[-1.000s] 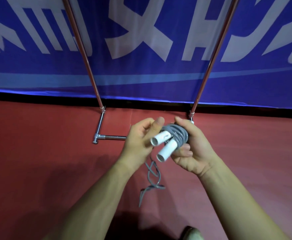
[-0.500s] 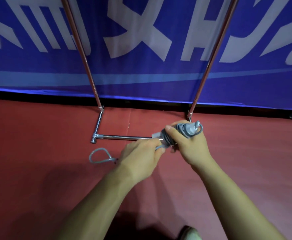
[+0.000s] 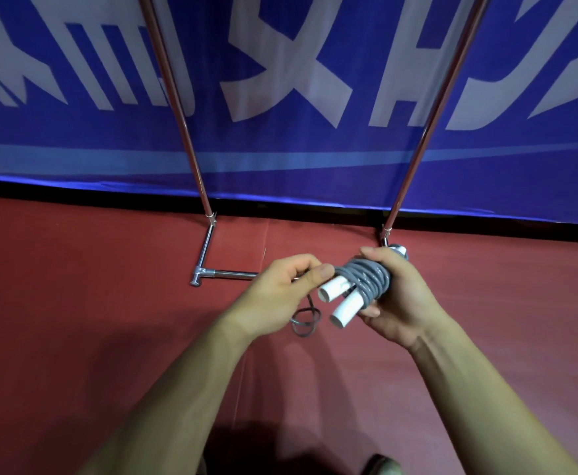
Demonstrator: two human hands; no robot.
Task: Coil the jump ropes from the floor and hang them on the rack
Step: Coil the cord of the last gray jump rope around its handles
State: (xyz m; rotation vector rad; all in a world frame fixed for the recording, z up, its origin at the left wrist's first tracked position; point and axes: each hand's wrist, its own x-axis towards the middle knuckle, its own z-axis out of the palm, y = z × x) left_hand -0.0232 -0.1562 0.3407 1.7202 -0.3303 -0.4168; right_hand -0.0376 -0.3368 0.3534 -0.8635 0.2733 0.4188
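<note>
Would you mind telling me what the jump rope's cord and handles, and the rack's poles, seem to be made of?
Cord: likely grey rubber or PVC, smooth, faintly glossy.
Handles: probably white plastic, matte, tube-shaped.
Rack poles: metal, polished, with bright reflections.

I lose both rack (image 3: pixel 191 156) poles past the top edge. The banner (image 3: pixel 280 149) lettering is cropped and smeared; I can't read it. The far ends of the handles (image 3: pixel 345 308) are buried under the wound rope (image 3: pixel 366 279) and the right hand (image 3: pixel 404 303). The left hand (image 3: pixel 273 296) hides the rope it pinches and part of the base bar (image 3: pixel 232 274). The bottom edge cuts a shoe (image 3: pixel 381 466).
</note>
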